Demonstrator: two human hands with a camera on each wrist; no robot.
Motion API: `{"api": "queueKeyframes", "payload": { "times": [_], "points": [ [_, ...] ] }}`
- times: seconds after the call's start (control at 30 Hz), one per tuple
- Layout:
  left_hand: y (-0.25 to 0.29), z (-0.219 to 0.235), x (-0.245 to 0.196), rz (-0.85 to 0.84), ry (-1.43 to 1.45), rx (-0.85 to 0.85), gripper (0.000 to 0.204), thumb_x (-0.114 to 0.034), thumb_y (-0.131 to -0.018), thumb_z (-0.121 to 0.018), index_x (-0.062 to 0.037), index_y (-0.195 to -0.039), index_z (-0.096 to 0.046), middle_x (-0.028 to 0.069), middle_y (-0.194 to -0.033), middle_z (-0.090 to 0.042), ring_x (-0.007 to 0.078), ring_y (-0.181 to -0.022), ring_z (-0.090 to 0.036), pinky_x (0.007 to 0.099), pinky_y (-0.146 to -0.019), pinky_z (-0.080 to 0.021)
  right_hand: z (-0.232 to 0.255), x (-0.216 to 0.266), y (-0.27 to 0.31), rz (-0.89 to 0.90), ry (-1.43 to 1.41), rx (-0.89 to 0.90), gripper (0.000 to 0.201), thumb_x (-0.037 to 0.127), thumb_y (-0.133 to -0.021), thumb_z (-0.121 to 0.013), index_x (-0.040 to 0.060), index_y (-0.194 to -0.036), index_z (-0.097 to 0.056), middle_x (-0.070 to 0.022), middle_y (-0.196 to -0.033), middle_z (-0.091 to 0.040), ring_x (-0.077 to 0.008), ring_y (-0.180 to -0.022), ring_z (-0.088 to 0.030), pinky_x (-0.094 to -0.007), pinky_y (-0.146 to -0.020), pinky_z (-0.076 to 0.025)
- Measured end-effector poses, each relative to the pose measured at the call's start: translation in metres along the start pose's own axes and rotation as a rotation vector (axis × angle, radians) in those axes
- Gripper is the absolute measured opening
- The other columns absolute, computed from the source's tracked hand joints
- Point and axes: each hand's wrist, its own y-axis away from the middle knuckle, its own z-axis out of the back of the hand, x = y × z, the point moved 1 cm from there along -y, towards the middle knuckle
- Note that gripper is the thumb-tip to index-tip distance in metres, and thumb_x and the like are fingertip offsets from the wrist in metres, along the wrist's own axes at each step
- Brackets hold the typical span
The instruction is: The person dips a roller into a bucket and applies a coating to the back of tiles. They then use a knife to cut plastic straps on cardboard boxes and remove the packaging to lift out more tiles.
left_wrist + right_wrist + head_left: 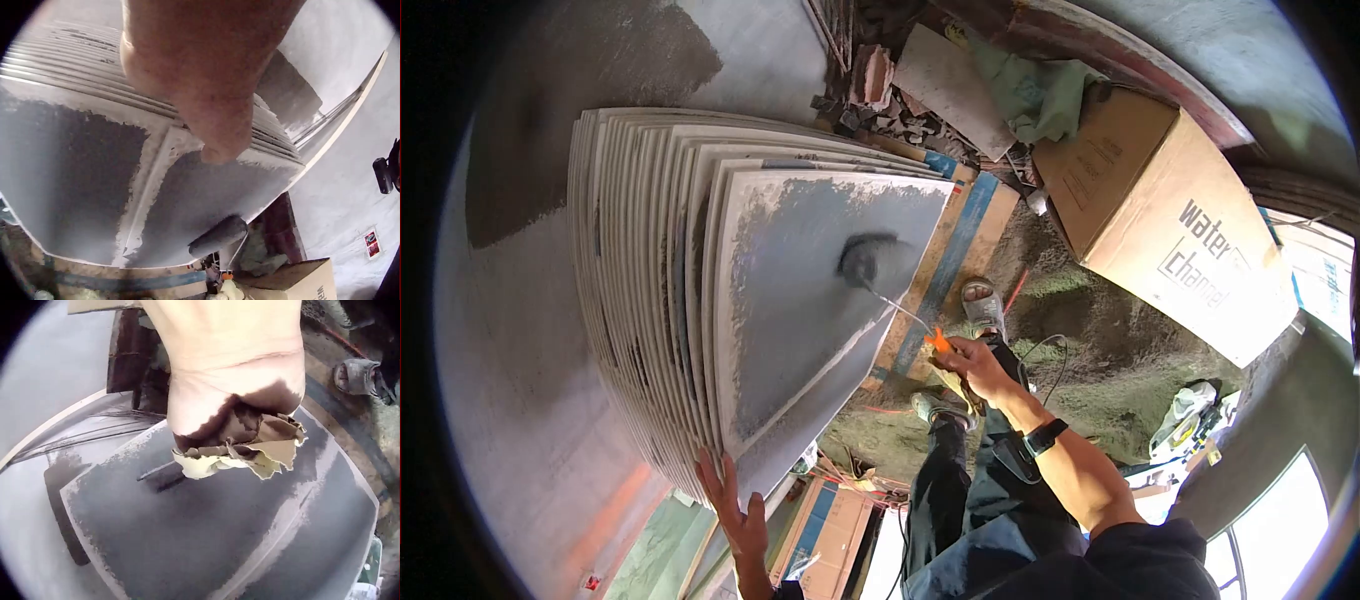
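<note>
The right hand (972, 362) is clenched round the paint roller (863, 258) handle, its head well beyond the fingertips on the front tile (820, 300). The left hand (735, 500), fingers spread flat, steadies the leaning stack's near edge; pressing too hard could tip the tile off those fingers

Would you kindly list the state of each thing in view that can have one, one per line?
Front tile: leaning on the stack, its face mostly coated grey, edges bare.
Tile stack: on edge against the wall.
Paint roller: pressed on the front tile's face.
Right hand: grips the roller handle, wrapped in crumpled paper.
Left hand: fingers straight, touching the tile's edge.
Cardboard box: closed, on the ground.
</note>
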Motion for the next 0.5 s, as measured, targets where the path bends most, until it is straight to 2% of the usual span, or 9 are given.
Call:
{"api": "queueKeyframes", "payload": {
  "times": [0.07,0.13,0.2,0.23,0.27,0.33,0.37,0.5],
  "points": [
    [0.001,0.000,0.001,0.022,-0.003,-0.013,0.078,-0.010,-0.073,-0.053,-0.0140,-0.150,-0.041,0.0144,-0.163,-0.017,0.0413,-0.150,-0.006,0.0565,-0.119,-0.007,-0.006,-0.005,0.003,-0.115,-0.198,-0.002,0.023,0.024,-0.098,-0.060,0.0021,-0.104,-0.066,0.0034,-0.077,-0.060,-0.0046,-0.065,-0.049,-0.0234,-0.058,-0.040],
    [0.001,0.000,-0.002,0.026,-0.007,-0.011,0.077,-0.010,-0.074,-0.053,-0.0138,-0.150,-0.041,0.0145,-0.163,-0.016,0.0413,-0.150,-0.005,0.0566,-0.119,-0.007,-0.010,-0.007,-0.004,-0.158,-0.266,0.038,0.022,0.024,-0.098,-0.059,0.0036,-0.103,-0.064,0.0051,-0.071,-0.056,-0.0032,-0.061,-0.048,-0.0225,-0.054,-0.039],
    [0.000,0.000,-0.004,0.030,-0.009,-0.005,0.076,-0.011,-0.074,-0.053,-0.0136,-0.150,-0.042,0.0146,-0.164,-0.015,0.0414,-0.150,-0.005,0.0566,-0.119,-0.006,-0.015,-0.006,-0.014,-0.228,-0.563,-0.078,0.022,0.025,-0.099,-0.056,0.0047,-0.106,-0.062,0.0041,-0.067,-0.053,-0.0057,-0.056,-0.049,-0.0249,-0.049,-0.040],
    [0.001,0.001,-0.006,0.042,-0.009,-0.002,0.076,-0.011,-0.074,-0.053,-0.0136,-0.150,-0.042,0.0149,-0.164,-0.015,0.0414,-0.150,-0.005,0.0567,-0.119,-0.006,-0.012,-0.015,-0.026,-0.211,-0.606,-0.072,0.022,0.025,-0.099,-0.054,0.0055,-0.106,-0.060,0.0021,-0.065,-0.050,-0.0094,-0.051,-0.050,-0.0271,-0.044,-0.041],
    [0.001,0.001,-0.006,0.055,-0.009,0.002,0.077,-0.011,-0.074,-0.053,-0.0137,-0.150,-0.042,0.0152,-0.163,-0.015,0.0413,-0.150,-0.004,0.0568,-0.119,-0.005,-0.009,-0.024,-0.041,-0.214,-0.607,-0.075,0.022,0.025,-0.099,-0.054,0.0055,-0.106,-0.060,0.0021,-0.065,-0.050,-0.0094,-0.051,-0.050,-0.0271,-0.044,-0.041],
    [0.000,0.002,-0.006,0.076,-0.012,0.014,0.075,-0.013,-0.075,-0.053,-0.0142,-0.150,-0.041,0.0153,-0.163,-0.015,0.0412,-0.151,-0.004,0.0571,-0.119,-0.006,-0.002,-0.030,-0.070,-0.177,-0.649,-0.185,0.023,0.027,-0.098,-0.055,0.0059,-0.105,-0.060,-0.0010,-0.065,-0.052,-0.0125,-0.048,-0.051,-0.0288,-0.042,-0.042],
    [0.000,0.002,-0.006,0.099,-0.014,0.023,0.074,-0.014,-0.077,-0.053,-0.0147,-0.150,-0.041,0.0153,-0.163,-0.015,0.0410,-0.151,-0.004,0.0573,-0.119,-0.006,0.003,-0.028,-0.079,-0.256,-0.634,-0.182,0.025,0.031,-0.097,-0.056,0.0068,-0.099,-0.060,-0.0032,-0.068,-0.055,-0.0145,-0.048,-0.052,-0.0301,-0.043,-0.042],
    [-0.003,0.006,-0.011,0.086,-0.007,0.032,0.075,-0.014,-0.076,-0.052,-0.0153,-0.150,-0.041,0.0154,-0.163,-0.015,0.0411,-0.151,-0.003,0.0579,-0.119,-0.006,0.028,-0.033,-0.136,-0.303,-0.793,-0.168,0.031,0.038,-0.100,-0.049,0.0096,-0.090,-0.057,-0.0058,-0.065,-0.055,-0.0171,-0.046,-0.052,-0.0315,-0.043,-0.044]
  ]
}}
